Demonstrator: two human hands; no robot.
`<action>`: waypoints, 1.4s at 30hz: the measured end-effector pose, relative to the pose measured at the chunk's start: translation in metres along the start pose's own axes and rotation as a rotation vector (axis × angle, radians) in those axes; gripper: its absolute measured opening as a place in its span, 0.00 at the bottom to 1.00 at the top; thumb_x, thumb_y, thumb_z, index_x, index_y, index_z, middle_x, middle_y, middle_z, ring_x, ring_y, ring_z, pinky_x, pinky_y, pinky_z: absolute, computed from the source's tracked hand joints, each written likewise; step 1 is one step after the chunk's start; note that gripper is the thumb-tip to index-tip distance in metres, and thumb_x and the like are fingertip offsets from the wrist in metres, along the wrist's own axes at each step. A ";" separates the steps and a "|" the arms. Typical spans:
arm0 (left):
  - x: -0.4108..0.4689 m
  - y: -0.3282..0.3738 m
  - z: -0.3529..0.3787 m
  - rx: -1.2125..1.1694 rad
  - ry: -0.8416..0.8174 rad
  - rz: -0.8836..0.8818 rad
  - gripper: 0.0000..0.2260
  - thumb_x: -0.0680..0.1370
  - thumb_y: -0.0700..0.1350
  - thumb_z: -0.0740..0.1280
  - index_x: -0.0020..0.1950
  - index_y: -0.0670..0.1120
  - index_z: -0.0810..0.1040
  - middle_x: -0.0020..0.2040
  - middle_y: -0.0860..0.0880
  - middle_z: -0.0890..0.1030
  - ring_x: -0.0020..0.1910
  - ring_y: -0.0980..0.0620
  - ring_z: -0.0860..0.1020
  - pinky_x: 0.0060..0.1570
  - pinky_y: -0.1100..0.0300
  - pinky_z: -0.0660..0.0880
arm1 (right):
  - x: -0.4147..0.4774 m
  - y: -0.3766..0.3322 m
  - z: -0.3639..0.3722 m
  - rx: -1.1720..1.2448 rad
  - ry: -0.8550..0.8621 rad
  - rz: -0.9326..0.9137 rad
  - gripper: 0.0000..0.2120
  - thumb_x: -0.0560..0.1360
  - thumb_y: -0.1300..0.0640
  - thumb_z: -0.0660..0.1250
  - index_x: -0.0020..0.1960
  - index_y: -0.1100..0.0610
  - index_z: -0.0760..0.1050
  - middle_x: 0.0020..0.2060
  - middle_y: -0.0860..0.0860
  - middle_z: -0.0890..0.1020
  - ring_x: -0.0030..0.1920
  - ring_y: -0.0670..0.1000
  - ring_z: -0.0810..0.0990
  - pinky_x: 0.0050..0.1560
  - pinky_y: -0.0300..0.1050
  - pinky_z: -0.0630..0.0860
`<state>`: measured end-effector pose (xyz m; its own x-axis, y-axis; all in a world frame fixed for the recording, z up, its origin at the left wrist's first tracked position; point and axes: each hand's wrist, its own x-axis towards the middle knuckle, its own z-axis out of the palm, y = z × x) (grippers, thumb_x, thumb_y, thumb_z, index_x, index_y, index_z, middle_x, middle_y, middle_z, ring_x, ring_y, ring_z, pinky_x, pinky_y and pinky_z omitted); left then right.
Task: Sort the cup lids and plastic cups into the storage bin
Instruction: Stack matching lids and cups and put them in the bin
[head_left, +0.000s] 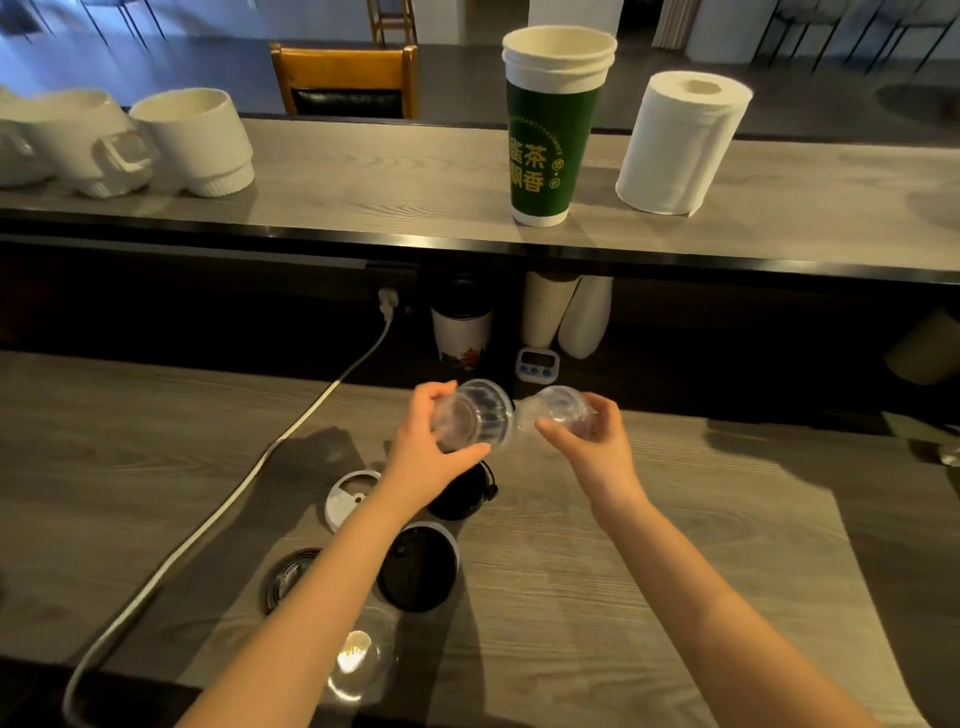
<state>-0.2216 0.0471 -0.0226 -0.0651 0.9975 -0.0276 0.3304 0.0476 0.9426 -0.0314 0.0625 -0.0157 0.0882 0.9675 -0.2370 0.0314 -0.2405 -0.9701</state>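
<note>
We hold one clear plastic cup in each hand above the surface (675, 545). The left hand (431, 441) grasps the wider cup (480, 418) around its wall, and the right hand (597, 444) grasps the second cup (558, 413), the two cups meeting between the hands. We judge the step in hand to be nesting them. We align both axes before pushing, press lightly because thin walls buckle, and keep the fingers clear of the rims. The white lid (350, 499), black lid (462, 496), rimmed black lid (418, 566) and clear dome lid (358, 660) lie on the surface beneath the left forearm, awaiting sorting. The storage bin is not in view, so we locate it before carrying the stack.
</note>
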 end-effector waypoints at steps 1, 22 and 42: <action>-0.005 0.005 0.007 -0.041 -0.039 0.015 0.27 0.68 0.41 0.76 0.55 0.61 0.64 0.67 0.57 0.69 0.64 0.57 0.70 0.63 0.57 0.71 | -0.001 -0.001 -0.002 0.017 0.014 -0.013 0.32 0.70 0.55 0.74 0.68 0.54 0.63 0.50 0.41 0.73 0.48 0.39 0.74 0.43 0.33 0.71; -0.047 0.019 0.052 -0.005 -0.091 0.125 0.34 0.65 0.53 0.75 0.66 0.56 0.62 0.65 0.59 0.68 0.64 0.59 0.71 0.60 0.62 0.72 | -0.033 -0.008 -0.032 0.183 -0.330 -0.092 0.17 0.75 0.62 0.66 0.62 0.53 0.69 0.55 0.51 0.80 0.54 0.49 0.81 0.49 0.40 0.78; -0.083 -0.021 0.022 -0.166 -0.228 -0.204 0.34 0.65 0.43 0.78 0.67 0.50 0.67 0.59 0.51 0.76 0.57 0.53 0.77 0.57 0.56 0.76 | -0.057 0.039 -0.038 -0.102 -0.591 0.055 0.43 0.57 0.46 0.77 0.68 0.47 0.65 0.62 0.49 0.75 0.60 0.48 0.77 0.59 0.45 0.76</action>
<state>-0.2024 -0.0353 -0.0478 0.1040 0.9552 -0.2770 0.1734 0.2568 0.9508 0.0023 -0.0053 -0.0383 -0.4754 0.8257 -0.3036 0.1407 -0.2693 -0.9527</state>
